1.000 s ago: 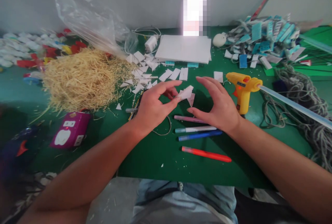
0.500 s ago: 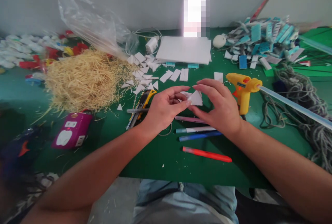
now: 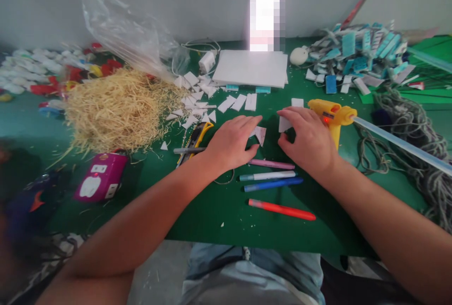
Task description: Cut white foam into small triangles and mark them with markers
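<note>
My left hand [image 3: 233, 142] hovers over the middle of the green table, its index finger stretched forward and its thumb apart. Right by its fingers is a small angular white piece [image 3: 260, 135], flat-looking like foam board; I see no firm grip on it. My right hand [image 3: 308, 139] curls its fingers and thumb around another white piece [image 3: 283, 124], partly hidden by the fingers. Just beyond the right hand stands a yellow glue gun [image 3: 332, 116] with a long glue stick. Pink [image 3: 273, 164], white-and-teal [image 3: 267, 176], blue [image 3: 273, 184] and red [image 3: 281, 210] markers lie below the hands.
A yellow-black box cutter [image 3: 197, 138] lies beside the left wrist. Further left are a straw heap [image 3: 113, 112] and a purple power block [image 3: 100, 177]. White scraps [image 3: 190, 102] and stacked white sheets [image 3: 250, 68] lie behind. Grey yarn [image 3: 409, 140] and blue-white pieces [image 3: 360, 55] occupy the right.
My hands were together over the white pieces and have drawn apart. My right hand has moved right, one white piece now at its fingers; the other piece is by my left hand.
</note>
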A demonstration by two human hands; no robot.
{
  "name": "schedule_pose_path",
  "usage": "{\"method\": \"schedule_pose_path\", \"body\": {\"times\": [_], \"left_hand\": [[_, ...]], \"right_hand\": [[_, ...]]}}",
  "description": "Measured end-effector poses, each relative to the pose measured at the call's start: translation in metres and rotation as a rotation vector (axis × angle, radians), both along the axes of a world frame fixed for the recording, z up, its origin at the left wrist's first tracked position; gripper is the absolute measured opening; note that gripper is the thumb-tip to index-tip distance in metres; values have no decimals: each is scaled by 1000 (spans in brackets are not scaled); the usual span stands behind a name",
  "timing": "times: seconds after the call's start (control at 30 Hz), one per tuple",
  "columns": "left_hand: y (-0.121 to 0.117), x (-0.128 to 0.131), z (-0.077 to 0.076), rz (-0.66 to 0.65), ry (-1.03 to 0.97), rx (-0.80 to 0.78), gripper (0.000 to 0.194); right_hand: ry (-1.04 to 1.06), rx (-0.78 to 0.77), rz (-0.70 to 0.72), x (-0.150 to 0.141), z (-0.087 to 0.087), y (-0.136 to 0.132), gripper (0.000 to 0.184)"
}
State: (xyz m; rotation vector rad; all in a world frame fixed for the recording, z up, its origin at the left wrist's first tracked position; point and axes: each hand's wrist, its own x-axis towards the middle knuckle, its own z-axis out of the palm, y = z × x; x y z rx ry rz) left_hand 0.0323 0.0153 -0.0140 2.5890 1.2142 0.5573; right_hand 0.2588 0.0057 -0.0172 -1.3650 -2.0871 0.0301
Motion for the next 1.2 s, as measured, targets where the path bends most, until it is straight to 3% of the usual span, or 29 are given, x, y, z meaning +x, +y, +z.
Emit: {"method": "schedule_pose_path", "body": {"times": [0.17, 0.43, 0.6, 0.7, 0.8, 0.93, 1.03, 1.2], "left_hand": [[-1, -7, 7, -53, 42, 15, 67], [0, -22, 12, -41, 78, -30, 57], [0, -31, 16, 103, -128, -166, 57], [2, -36, 20, 251, -134, -243, 61], [4, -39, 25, 349, 6, -114, 60], [5, -41, 27, 239, 111, 80, 58], [8, -42, 23, 117, 146, 56, 62], [12, -41, 18, 49, 239, -10, 60]], "right_hand": [[-41, -56, 55, 0, -3, -1, 58], [-56, -105, 102, 4, -4, 1, 59], [-59, -103, 123, 2, -4, 1, 56], [-63, -86, 117, 1, -5, 0, 56], [-84, -46, 108, 1, -6, 0, 55], [-104, -29, 104, 1, -6, 1, 54], [-99, -31, 108, 1, -5, 1, 53], [-63, -64, 126, 2, -6, 2, 52]]}}
